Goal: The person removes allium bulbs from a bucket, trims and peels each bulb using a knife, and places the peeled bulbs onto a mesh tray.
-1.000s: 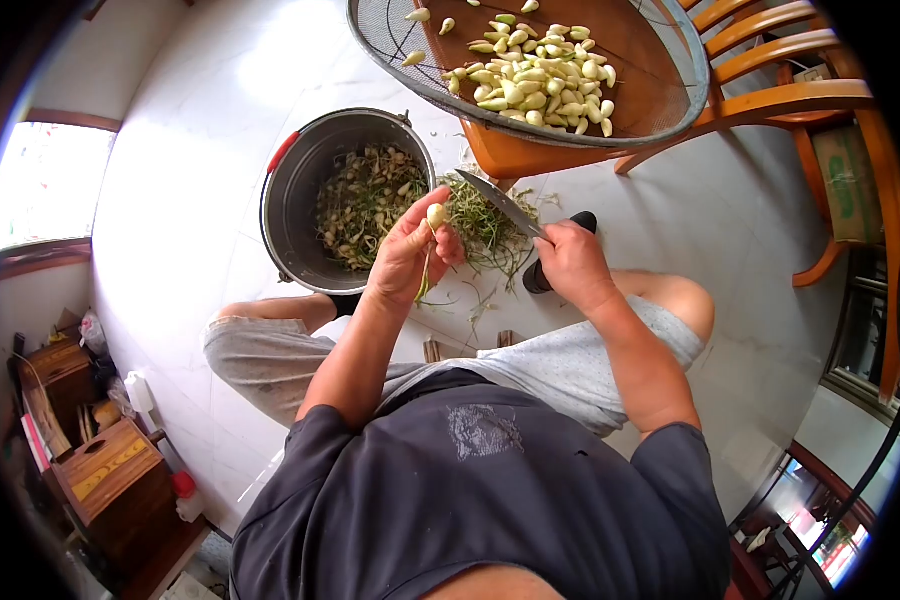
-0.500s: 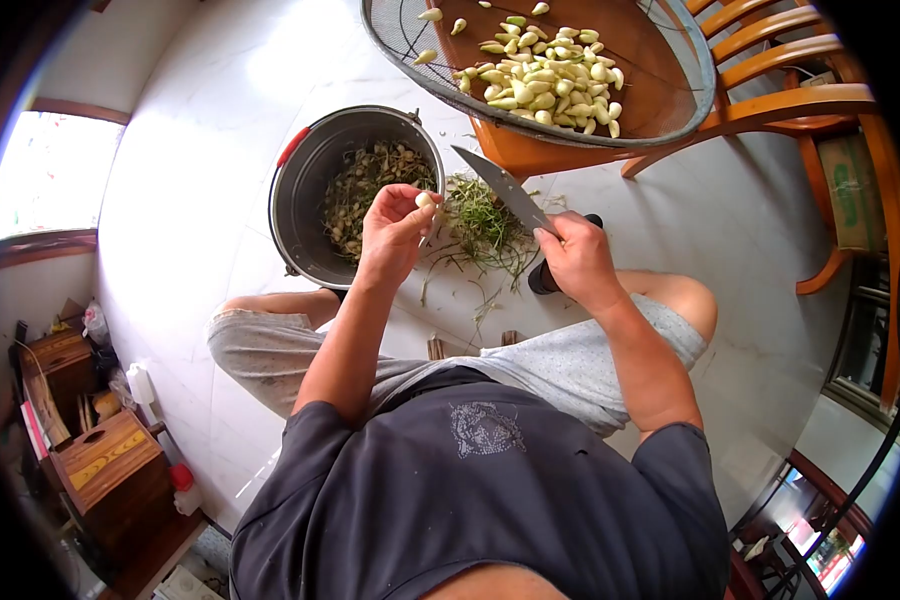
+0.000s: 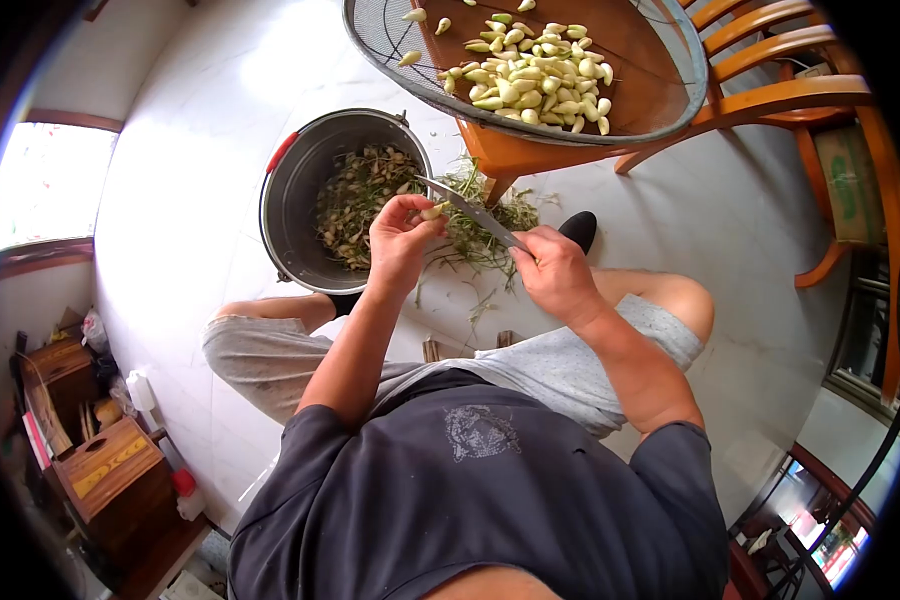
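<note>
Between the thumb and fingertips of my left hand (image 3: 398, 245) is a small pale bulb (image 3: 431, 213), held above the bucket's right rim. My right hand (image 3: 560, 278) is closed round the handle of a knife (image 3: 482, 219). The blade points up and left, its edge against or very close to the bulb; exact contact I cannot make out. Below my left hand stands a metal bucket (image 3: 275, 222) with brownish bulbs and stalks (image 3: 358, 205) inside. Green trimmings (image 3: 470, 245) lie on the floor under the knife.
A mesh sieve (image 3: 380, 55) with many pale bulbs (image 3: 540, 85) rests on a wooden chair (image 3: 490, 150) ahead. A black shoe (image 3: 579, 232) is right of the trimmings. Wooden boxes (image 3: 110, 465) stand at lower left; a cardboard box (image 3: 850, 185) is far right.
My right hand has moved left, bringing the knife blade over to the bulb. My left hand has turned slightly and shifted a little right. The view has shifted slightly.
</note>
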Tool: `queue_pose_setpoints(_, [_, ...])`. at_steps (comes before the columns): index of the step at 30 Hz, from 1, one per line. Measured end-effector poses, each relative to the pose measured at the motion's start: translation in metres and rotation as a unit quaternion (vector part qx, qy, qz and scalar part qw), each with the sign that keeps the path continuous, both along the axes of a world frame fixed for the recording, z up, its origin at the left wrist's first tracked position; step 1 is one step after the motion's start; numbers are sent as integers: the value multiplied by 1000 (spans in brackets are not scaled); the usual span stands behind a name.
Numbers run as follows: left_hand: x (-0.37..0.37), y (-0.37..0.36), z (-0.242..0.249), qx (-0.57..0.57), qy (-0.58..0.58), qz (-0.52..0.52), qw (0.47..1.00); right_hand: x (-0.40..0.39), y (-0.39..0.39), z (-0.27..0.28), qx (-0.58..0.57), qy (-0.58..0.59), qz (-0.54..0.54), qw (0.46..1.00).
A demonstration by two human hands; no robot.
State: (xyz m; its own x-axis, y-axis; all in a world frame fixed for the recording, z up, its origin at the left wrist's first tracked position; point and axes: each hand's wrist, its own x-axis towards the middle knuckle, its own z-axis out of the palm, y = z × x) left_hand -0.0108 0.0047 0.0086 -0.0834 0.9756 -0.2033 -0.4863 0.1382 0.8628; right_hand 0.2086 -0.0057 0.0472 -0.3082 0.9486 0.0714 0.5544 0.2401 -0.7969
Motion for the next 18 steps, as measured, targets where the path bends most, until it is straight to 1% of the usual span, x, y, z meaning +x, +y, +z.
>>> queue_pose_setpoints(3, [2, 0, -5, 15, 16, -7, 1000, -1, -1, -2, 16, -16, 4, 1000])
queue_pose_setpoints(6, [4, -1, -4, 4, 51, 3, 999, -3, -2, -1, 34, -34, 8, 999])
queue_pose_setpoints(11, [3, -1, -1, 16, 44, 6, 999, -7, -2, 5, 31, -57, 15, 998])
queue_pose_setpoints(14, [-1, -1, -3, 15, 18, 6, 1000, 5, 2, -18, -60, -178, 38, 981])
queue_pose_setpoints(17, [-6, 4, 0, 13, -31, -6, 999, 20, 6, -19, -138, -240, 47, 960])
queue_pose_setpoints(18, [-6, 4, 1, 11, -52, -8, 999, 21, 8, -17, -156, -239, 33, 958])
